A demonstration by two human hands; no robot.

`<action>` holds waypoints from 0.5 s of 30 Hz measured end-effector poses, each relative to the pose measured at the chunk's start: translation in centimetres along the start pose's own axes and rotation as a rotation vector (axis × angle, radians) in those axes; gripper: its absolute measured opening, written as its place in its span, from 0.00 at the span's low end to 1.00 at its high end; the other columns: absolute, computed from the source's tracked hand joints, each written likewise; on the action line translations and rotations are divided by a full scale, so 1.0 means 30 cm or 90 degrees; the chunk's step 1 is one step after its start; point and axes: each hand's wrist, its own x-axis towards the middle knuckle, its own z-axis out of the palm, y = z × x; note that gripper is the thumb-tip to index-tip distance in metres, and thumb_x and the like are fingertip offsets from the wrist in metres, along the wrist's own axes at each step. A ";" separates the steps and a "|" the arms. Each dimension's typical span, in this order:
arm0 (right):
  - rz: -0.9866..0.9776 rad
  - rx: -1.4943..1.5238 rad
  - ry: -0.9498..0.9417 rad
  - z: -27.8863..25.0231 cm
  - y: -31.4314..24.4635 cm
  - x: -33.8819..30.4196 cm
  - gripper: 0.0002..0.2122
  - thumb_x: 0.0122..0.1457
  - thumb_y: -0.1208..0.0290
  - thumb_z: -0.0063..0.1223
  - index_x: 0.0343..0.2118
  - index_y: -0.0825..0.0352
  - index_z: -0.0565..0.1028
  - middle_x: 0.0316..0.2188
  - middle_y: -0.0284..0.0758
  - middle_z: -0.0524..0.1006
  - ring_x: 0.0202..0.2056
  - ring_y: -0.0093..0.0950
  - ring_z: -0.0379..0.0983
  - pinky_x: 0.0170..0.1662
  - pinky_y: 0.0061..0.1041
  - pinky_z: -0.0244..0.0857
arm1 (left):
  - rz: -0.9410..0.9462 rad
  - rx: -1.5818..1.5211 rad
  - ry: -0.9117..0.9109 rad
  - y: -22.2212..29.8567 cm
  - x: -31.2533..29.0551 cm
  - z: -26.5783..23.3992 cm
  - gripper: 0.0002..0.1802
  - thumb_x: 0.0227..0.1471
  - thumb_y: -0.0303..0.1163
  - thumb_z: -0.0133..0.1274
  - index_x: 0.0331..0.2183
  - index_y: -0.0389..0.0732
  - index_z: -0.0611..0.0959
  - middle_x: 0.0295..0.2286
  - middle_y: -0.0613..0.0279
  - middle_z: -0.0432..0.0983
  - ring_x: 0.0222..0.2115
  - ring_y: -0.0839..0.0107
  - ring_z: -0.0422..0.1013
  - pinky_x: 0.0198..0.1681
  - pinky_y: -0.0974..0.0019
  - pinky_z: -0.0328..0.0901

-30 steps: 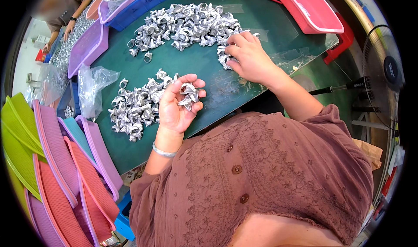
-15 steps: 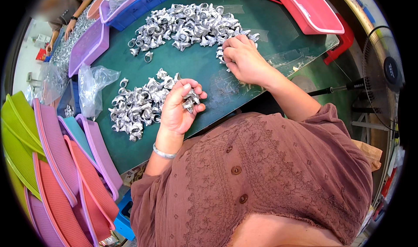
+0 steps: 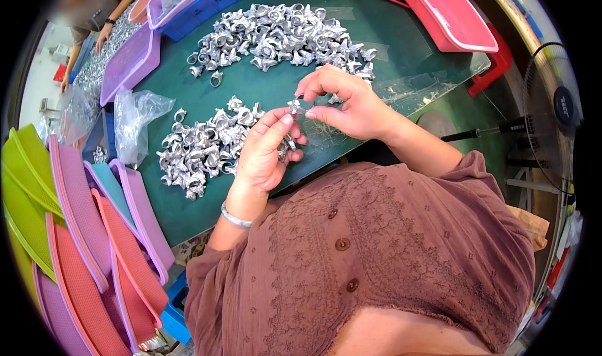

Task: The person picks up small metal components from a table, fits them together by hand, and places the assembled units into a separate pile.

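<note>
Between the fingertips of both hands is a silver metal ring (image 3: 295, 107) with a chunky, star-like top. My right hand (image 3: 345, 102) pinches it from the right, thumb below and forefinger above. My left hand (image 3: 266, 146) meets it with thumb and forefinger, while more rings sit in its curled fingers, partly hidden. Close beside the left hand lies a smaller heap of silver rings (image 3: 204, 146) on the green tabletop (image 3: 244, 86). Beyond my hands spreads a larger heap of similar rings (image 3: 276, 36), its near right end partly covered by my right hand.
A pink tray (image 3: 445, 17) and red clamp (image 3: 492, 64) are at the far right edge. Purple (image 3: 132, 64) and blue bins (image 3: 213, 8) stand far left, near a clear plastic bag (image 3: 141, 121). Stacked coloured baskets (image 3: 81, 218) crowd the near left. Another person's arm (image 3: 119, 11) reaches over parts.
My right hand has come back from the far heap toward the left, bringing a ring to my left fingertips. The left hand has turned slightly and its thumb now touches that ring.
</note>
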 end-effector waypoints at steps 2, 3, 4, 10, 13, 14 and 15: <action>0.049 0.024 0.003 0.003 -0.010 -0.005 0.12 0.43 0.80 0.58 0.32 0.67 0.71 0.32 0.33 0.73 0.36 0.29 0.70 0.39 0.26 0.64 | 0.006 0.010 0.005 0.001 -0.004 0.004 0.11 0.55 0.35 0.47 0.38 0.41 0.75 0.23 0.66 0.68 0.27 0.71 0.67 0.21 0.74 0.59; 0.064 0.028 -0.007 0.003 -0.015 -0.007 0.12 0.43 0.81 0.58 0.33 0.67 0.71 0.33 0.33 0.73 0.37 0.27 0.69 0.41 0.25 0.63 | 0.009 0.012 0.003 0.000 -0.005 0.002 0.11 0.55 0.35 0.47 0.39 0.41 0.74 0.23 0.66 0.68 0.27 0.71 0.67 0.21 0.74 0.59; 0.079 0.031 -0.017 0.001 -0.020 -0.008 0.13 0.44 0.82 0.57 0.35 0.67 0.71 0.34 0.33 0.73 0.37 0.26 0.69 0.42 0.24 0.63 | 0.011 0.014 0.000 0.000 -0.005 0.000 0.11 0.55 0.35 0.47 0.39 0.41 0.74 0.23 0.66 0.68 0.27 0.72 0.67 0.21 0.74 0.59; -0.012 -0.051 0.002 0.008 -0.031 -0.002 0.19 0.42 0.82 0.58 0.41 0.68 0.69 0.35 0.35 0.73 0.37 0.28 0.69 0.42 0.25 0.63 | 0.049 0.016 -0.023 -0.003 -0.007 0.000 0.11 0.54 0.36 0.50 0.37 0.41 0.75 0.24 0.69 0.70 0.26 0.77 0.68 0.22 0.75 0.62; -0.086 -0.128 0.005 0.018 -0.036 0.003 0.22 0.40 0.83 0.58 0.43 0.67 0.69 0.34 0.36 0.73 0.36 0.31 0.69 0.40 0.27 0.64 | 0.073 0.057 0.009 -0.005 -0.005 0.017 0.12 0.54 0.37 0.49 0.39 0.41 0.75 0.24 0.69 0.70 0.26 0.77 0.68 0.21 0.76 0.61; -0.111 -0.148 0.007 0.023 -0.035 0.003 0.23 0.39 0.83 0.58 0.43 0.67 0.69 0.34 0.36 0.73 0.36 0.32 0.69 0.39 0.27 0.64 | 0.081 0.075 0.025 -0.005 -0.005 0.023 0.12 0.54 0.37 0.49 0.39 0.41 0.75 0.24 0.69 0.70 0.26 0.77 0.68 0.21 0.76 0.61; -0.108 -0.141 0.014 0.028 -0.036 0.004 0.22 0.39 0.82 0.58 0.43 0.67 0.69 0.33 0.35 0.73 0.35 0.33 0.69 0.39 0.28 0.64 | 0.074 0.045 0.016 -0.006 -0.003 0.019 0.13 0.55 0.37 0.49 0.40 0.41 0.75 0.25 0.68 0.70 0.26 0.77 0.68 0.21 0.76 0.61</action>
